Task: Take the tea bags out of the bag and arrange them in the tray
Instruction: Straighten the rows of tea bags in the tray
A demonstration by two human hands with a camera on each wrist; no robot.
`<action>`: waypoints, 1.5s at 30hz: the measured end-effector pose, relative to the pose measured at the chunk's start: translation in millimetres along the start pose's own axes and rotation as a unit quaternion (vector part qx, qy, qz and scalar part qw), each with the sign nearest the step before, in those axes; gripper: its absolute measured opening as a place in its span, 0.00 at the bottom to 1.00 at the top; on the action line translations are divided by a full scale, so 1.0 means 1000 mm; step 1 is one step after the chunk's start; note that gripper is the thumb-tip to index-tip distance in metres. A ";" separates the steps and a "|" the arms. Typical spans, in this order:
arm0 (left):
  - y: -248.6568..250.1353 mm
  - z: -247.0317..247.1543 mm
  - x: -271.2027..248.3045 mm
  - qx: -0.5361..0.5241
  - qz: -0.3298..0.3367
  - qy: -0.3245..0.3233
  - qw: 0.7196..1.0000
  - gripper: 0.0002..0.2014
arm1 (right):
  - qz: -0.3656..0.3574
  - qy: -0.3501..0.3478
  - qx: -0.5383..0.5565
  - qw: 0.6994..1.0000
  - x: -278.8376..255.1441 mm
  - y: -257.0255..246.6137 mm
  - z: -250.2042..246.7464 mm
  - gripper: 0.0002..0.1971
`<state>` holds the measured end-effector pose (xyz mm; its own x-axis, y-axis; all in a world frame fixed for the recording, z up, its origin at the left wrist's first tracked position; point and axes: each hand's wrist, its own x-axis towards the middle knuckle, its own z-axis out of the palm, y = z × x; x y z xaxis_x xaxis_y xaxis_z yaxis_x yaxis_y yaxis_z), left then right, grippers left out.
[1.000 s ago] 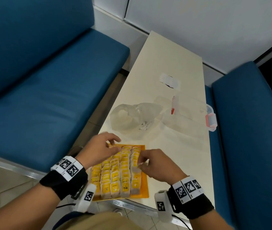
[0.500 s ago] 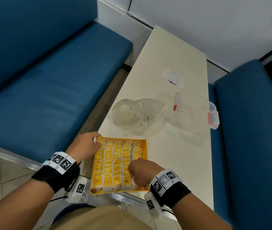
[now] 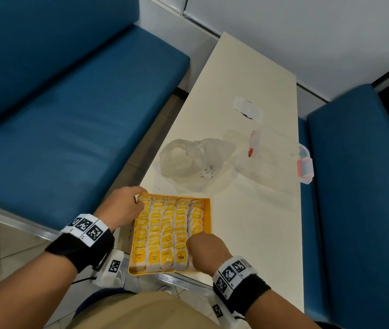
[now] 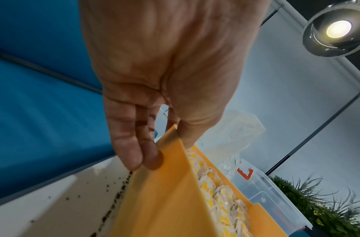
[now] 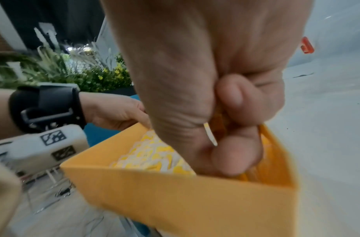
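Note:
An orange tray (image 3: 208, 217) sits at the near edge of the cream table, packed with several rows of yellow-and-white tea bags (image 3: 165, 229). My left hand (image 3: 138, 201) pinches the tray's far left corner, thumb inside the wall and fingers outside (image 4: 152, 158). My right hand (image 3: 195, 243) is down in the near right corner, fingers curled; a thin pale edge of a tea bag (image 5: 210, 134) shows between palm and fingers. The clear plastic bag (image 3: 188, 160) lies crumpled and slack just beyond the tray.
A clear lidded box (image 3: 271, 157) with red latches stands right of the bag. A white taped patch (image 3: 248, 109) lies farther back. Blue benches (image 3: 70, 115) flank both sides. Dark tea crumbs (image 4: 114, 202) dot the table by the tray's left wall.
My right hand slid from the middle of the right column down to the near right corner. My left hand dropped from over the bags to grip the far left corner.

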<state>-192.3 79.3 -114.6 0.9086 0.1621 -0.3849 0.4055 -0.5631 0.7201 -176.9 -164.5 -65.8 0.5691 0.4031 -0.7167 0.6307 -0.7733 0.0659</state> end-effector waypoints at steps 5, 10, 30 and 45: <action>0.002 -0.002 -0.001 0.000 0.001 -0.005 1.000 0.08 | 0.010 0.056 0.024 0.998 -0.006 0.004 0.009 0.26; 0.003 -0.003 -0.002 -0.011 -0.004 -0.003 1.000 0.08 | -0.005 0.077 0.090 0.993 -0.014 0.011 0.001 0.12; 0.000 -0.009 -0.028 -0.141 -0.065 -0.095 0.983 0.26 | 0.204 0.166 0.364 0.894 -0.003 0.048 0.020 0.19; 0.076 0.048 0.026 -0.096 -0.017 -0.142 0.985 0.17 | 0.304 0.231 0.398 0.834 -0.030 0.133 0.049 0.20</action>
<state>-142.8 1.6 -97.1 0.8405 -0.0703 -0.5373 0.4717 -0.3930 0.7893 -135.6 -303.4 -69.2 0.9142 -0.1796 -0.3633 -0.2952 -0.9092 -0.2935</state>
